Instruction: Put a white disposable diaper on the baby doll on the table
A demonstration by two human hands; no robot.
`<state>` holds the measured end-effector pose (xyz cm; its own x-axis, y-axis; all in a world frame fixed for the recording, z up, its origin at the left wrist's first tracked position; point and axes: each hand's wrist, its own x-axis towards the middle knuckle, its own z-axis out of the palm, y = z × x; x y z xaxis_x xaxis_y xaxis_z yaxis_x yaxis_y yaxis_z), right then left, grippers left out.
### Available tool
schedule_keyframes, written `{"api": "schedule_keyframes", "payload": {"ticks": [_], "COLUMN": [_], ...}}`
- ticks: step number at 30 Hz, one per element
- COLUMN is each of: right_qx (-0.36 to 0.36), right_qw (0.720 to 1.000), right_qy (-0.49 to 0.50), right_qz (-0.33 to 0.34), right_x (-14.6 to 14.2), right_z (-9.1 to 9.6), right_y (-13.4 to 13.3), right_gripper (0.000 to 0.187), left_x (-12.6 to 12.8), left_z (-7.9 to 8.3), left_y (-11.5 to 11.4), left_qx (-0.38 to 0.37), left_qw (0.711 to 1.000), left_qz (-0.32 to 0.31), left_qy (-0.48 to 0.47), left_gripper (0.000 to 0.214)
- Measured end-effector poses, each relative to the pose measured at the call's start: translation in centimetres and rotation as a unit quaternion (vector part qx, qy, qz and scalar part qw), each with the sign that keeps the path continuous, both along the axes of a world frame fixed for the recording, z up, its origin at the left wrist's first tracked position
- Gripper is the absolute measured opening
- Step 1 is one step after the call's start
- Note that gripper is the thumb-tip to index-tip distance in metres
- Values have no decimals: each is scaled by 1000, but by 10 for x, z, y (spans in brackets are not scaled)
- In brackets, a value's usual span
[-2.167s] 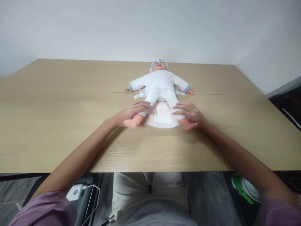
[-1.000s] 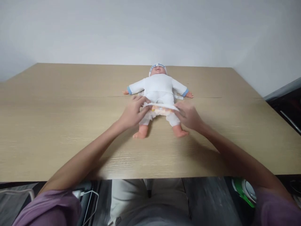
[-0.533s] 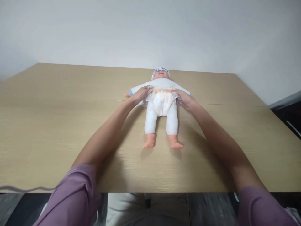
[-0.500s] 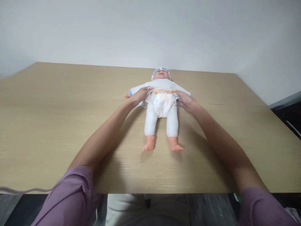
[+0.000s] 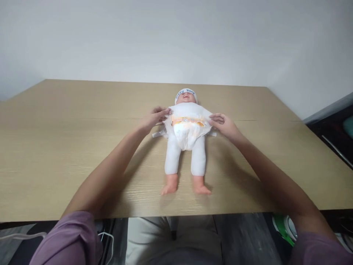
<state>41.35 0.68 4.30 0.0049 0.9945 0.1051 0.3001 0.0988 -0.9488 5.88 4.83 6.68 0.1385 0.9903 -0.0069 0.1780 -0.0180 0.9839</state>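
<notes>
A baby doll in white clothes and a white cap lies on its back on the wooden table, feet toward me. A white diaper with an orange printed band is folded up over its belly. My left hand pinches the diaper's left upper corner beside the doll's waist. My right hand pinches the right upper corner. Both arms reach out from purple sleeves.
The table's near edge runs just past the doll's feet. A white wall stands behind the table. Under the table show my light trousers, a white cable at the left and a green and white object at the right.
The diaper lay flat between the doll's legs. My hands lifted its front flap up over the doll's belly and now hold the upper corners at the waist. The doll's legs lie straighter.
</notes>
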Motion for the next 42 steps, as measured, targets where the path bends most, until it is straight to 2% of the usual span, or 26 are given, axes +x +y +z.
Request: {"api": "schedule_keyframes", "payload": {"ticks": [3,5,8,10,12,15,21,25,31,34,37,42], "right_qx": [96,137,160,145,116,77,16,14,-36,-39,-11,8], "right_qw": [984,962,936,936,941,948,950,959,993,996,996,992], "right_qy": [-137,-228,-304,-313,-307,-296,-295,-279,-109,-75,-73,-71], "right_qz": [-55,-67,-70,-70,-77,-88,-97,-55,15,30,53,104], "right_x": [14,20,22,21,20,19,21,29,37,26,3,-40], "right_z": [-21,-35,-47,-50,-50,-49,-47,-43,-22,-3,14,19], "right_y": [-18,-29,-34,-31,-27,-25,-28,-28,-29,-28,-19,7], "right_gripper": [38,30,24,24,25,27,32,36,61,61,53,54], "left_x": [6,20,54,79,98,112,110,111,114,114,115,115], "left_z": [15,24,30,28,23,16,12,13,12,8,4,3], "left_y": [-11,-24,-41,-46,-47,-44,-43,-45,-44,-41,-38,-36], "left_qx": [83,177,309,350,350,334,331,321,320,328,335,319], "left_qw": [994,977,925,888,866,849,836,837,837,838,843,853], "left_qz": [40,31,-46,-108,-142,-139,-107,-105,-102,-103,-99,-101], "left_qy": [58,115,214,276,329,386,425,431,432,424,410,401], "left_gripper": [36,32,26,27,28,31,38,40,39,40,42,46]}}
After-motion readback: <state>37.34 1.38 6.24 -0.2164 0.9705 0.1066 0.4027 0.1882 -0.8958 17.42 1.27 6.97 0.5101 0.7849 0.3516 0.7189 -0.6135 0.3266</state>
